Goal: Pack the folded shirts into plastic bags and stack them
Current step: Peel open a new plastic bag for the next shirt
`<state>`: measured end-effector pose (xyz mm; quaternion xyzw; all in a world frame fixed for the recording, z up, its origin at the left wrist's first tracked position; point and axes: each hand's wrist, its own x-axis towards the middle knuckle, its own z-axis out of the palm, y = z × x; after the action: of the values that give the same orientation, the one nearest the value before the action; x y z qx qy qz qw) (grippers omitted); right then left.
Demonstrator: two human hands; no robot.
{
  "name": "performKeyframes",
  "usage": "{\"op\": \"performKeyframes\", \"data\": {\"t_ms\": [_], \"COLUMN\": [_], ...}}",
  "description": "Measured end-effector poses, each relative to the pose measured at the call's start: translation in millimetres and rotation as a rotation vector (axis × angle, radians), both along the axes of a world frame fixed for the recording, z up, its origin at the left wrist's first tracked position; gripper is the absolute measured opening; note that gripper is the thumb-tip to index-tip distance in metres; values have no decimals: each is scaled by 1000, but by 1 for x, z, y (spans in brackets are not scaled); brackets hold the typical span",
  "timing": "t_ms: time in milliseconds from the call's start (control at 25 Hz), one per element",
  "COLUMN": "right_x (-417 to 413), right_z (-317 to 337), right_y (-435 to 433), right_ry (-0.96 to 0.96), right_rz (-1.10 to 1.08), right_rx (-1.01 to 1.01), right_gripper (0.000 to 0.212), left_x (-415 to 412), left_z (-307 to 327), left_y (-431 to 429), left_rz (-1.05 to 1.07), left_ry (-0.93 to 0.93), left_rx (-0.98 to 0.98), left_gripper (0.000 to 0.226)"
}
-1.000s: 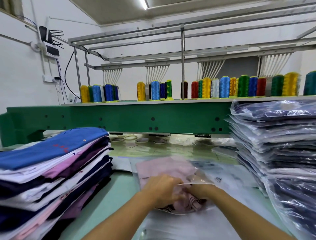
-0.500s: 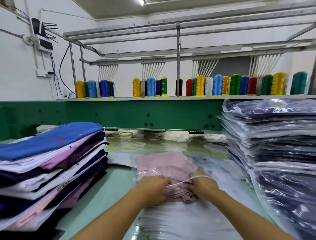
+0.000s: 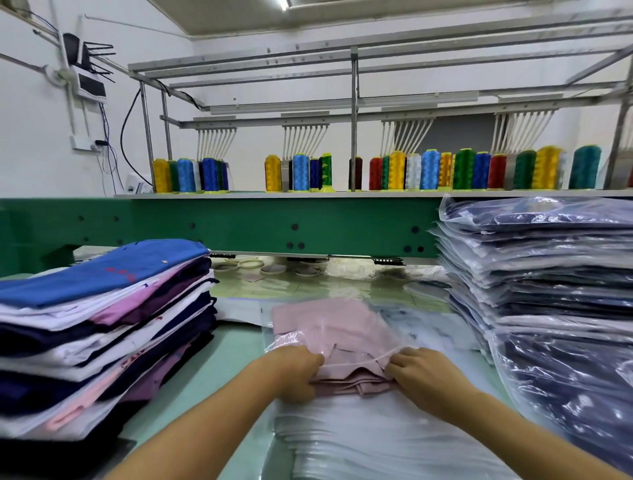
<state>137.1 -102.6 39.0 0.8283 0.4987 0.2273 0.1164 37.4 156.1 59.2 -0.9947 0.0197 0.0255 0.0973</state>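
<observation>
Head: left hand [image 3: 295,373] and right hand [image 3: 426,378] pinch bag [image 3: 342,322].

Pink shirt [image 3: 329,325] — blue-topped stack [image 3: 102,274] — green machine beam [image 3: 239,226].

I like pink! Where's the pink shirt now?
Head view, low middle: the pink shirt lies partly inside the clear bag that the left hand and right hand hold.

White walls [image 3: 34,164] back a green machine beam [image 3: 239,222] topped with coloured thread cones [image 3: 430,169] under a ceiling light [image 3: 283,4].
</observation>
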Motion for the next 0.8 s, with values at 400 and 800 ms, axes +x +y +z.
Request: {"op": "performKeyframes", "data": {"t_ms": [400,800], "right_x": [20,17], "right_z": [-9,-12], "right_y": [3,18], "right_ry": [253,317], "right_rz": [-136,-101], "right_rx": [178,151], "right_gripper": [19,16], "left_x": [-25,-46], "left_z": [3,-6], "left_y": [25,46], "left_rz": [28,27], "left_ry": [41,-176], "left_rx": [-111,67], "left_gripper": [23,19]}}
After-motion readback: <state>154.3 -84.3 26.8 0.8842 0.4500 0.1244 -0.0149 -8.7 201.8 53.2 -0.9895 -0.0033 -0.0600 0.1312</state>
